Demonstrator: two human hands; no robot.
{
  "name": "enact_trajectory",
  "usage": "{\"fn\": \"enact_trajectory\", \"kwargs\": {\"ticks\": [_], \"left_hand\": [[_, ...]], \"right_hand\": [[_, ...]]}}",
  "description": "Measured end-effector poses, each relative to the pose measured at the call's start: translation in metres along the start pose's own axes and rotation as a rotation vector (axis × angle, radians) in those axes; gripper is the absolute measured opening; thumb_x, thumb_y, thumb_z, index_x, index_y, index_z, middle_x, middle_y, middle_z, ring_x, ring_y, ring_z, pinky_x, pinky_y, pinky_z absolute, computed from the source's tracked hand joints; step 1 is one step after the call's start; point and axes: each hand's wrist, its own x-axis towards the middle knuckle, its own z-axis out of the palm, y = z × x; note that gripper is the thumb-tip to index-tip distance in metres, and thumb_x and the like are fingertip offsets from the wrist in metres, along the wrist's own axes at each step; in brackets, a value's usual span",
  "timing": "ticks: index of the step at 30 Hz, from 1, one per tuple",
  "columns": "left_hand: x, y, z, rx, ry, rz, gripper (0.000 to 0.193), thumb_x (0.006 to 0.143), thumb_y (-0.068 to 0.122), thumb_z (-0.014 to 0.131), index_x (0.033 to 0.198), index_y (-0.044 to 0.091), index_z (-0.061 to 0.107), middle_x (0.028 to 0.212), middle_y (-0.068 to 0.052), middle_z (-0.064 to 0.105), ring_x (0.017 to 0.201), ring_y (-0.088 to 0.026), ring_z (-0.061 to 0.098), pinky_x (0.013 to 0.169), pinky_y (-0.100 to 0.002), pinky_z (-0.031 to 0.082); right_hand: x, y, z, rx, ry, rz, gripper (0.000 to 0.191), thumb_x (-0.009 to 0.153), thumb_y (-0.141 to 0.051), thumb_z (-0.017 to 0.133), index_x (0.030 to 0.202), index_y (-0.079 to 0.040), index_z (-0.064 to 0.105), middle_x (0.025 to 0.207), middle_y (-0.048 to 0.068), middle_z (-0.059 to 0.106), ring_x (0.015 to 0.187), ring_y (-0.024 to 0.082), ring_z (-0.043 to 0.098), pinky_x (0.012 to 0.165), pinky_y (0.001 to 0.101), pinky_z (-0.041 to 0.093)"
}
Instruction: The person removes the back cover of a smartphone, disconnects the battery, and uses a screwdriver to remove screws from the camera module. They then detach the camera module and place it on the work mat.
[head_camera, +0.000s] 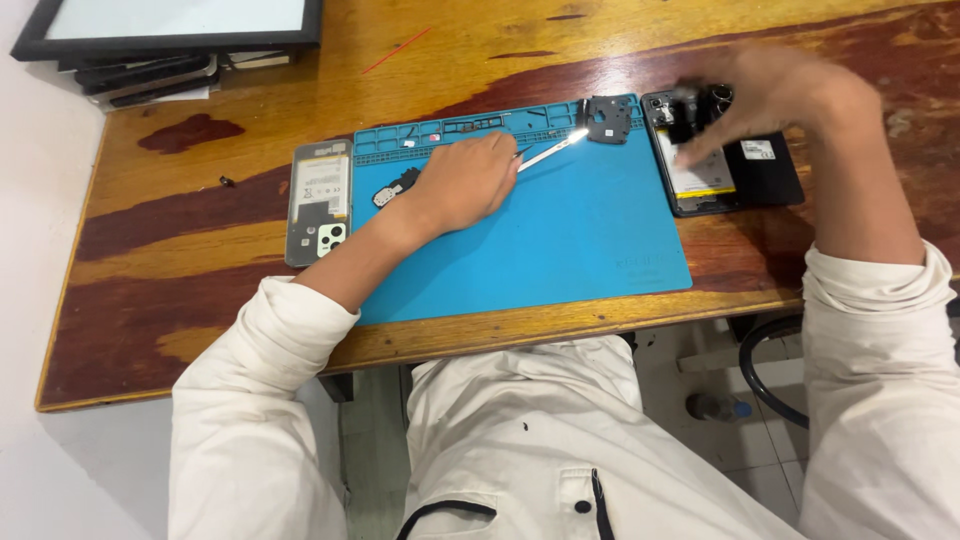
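Two bare hands worked over a worn reddish-brown wooden table (200, 230), seen from above by a camera on the person's head, with cream-coloured sleeves running down toward six o'clock. The left hand (465, 182) rested palm-down near the centre of a bright blue rectangular silicone repair mat (560, 240), its fingers curled narrowly around a slim silver metal tool (553, 151) whose shiny tip pointed toward two o'clock. Just beyond that tip, at the mat's upper right corner, lay a small dark plastic phone frame piece (607, 119). A small black-and-white component (395, 190) sat on the mat at nine o'clock from the left hand, close to the wrist. The right hand (775, 90) hovered at two o'clock from the mat, blurred, over the top end of an opened black smartphone (700, 165) lying on the bare wood just beside the mat's right edge; whether its fingers gripped anything could not be told. A black rectangular panel (770, 170) lay touching the phone's right side. At the mat's left edge, toward nine o'clock, sat a grey phone back cover (319, 200) with camera openings at its lower end. A black-framed flat screen (170, 25) rested on a stack of dark panels at eleven o'clock.
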Motion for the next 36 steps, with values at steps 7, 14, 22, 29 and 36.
{"fn": "enact_trajectory", "kwargs": {"ticks": [7,14,22,29,36], "left_hand": [[0.0,-0.001,0.0,-0.023,0.005,0.002,0.022,0.105,0.021,0.053,0.096,0.001,0.055,0.091,-0.018,0.065,0.079,-0.041,0.066,0.063,-0.053,0.052],[-0.002,-0.006,0.001,-0.026,0.015,-0.008,0.023,0.105,0.022,0.052,0.095,0.002,0.055,0.089,-0.017,0.065,0.078,-0.041,0.066,0.064,-0.054,0.051],[-0.004,-0.003,-0.002,-0.026,0.011,-0.019,0.024,0.105,0.023,0.051,0.096,0.002,0.055,0.088,-0.017,0.065,0.077,-0.041,0.066,0.062,-0.054,0.051],[-0.004,-0.003,-0.009,-0.03,0.007,-0.008,0.025,0.106,0.024,0.05,0.096,0.002,0.055,0.088,-0.018,0.065,0.076,-0.041,0.065,0.062,-0.054,0.051],[0.005,-0.022,-0.041,-0.358,0.154,0.002,0.025,0.11,0.022,0.043,0.105,0.0,0.055,0.084,-0.022,0.066,0.074,-0.043,0.063,0.065,-0.052,0.048]], "right_hand": [[0.0,-0.014,0.001,0.049,-0.107,0.012,0.137,0.035,-0.05,0.106,0.151,-0.007,0.047,0.15,0.02,0.05,0.133,0.041,0.053,0.105,0.0514,0.05],[0.0,0.009,-0.012,0.23,0.177,-0.175,0.086,0.07,-0.049,0.082,0.144,-0.008,0.064,0.123,0.02,0.074,0.105,0.036,0.071,0.095,0.0491,0.057],[0.005,0.019,-0.001,0.354,0.092,-0.067,0.061,0.089,-0.047,0.078,0.138,-0.011,0.069,0.117,0.019,0.073,0.104,0.033,0.068,0.088,0.0472,0.053],[-0.005,0.038,-0.02,0.663,0.058,-0.231,0.058,0.087,-0.022,0.077,0.142,-0.013,0.063,0.098,0.011,0.079,0.092,0.019,0.072,0.07,0.0341,0.053],[-0.017,0.016,-0.03,0.675,0.17,0.01,0.018,0.099,-0.014,0.074,0.114,-0.005,0.078,0.089,0.017,0.072,0.07,0.029,0.059,0.056,0.0422,0.044]]}}
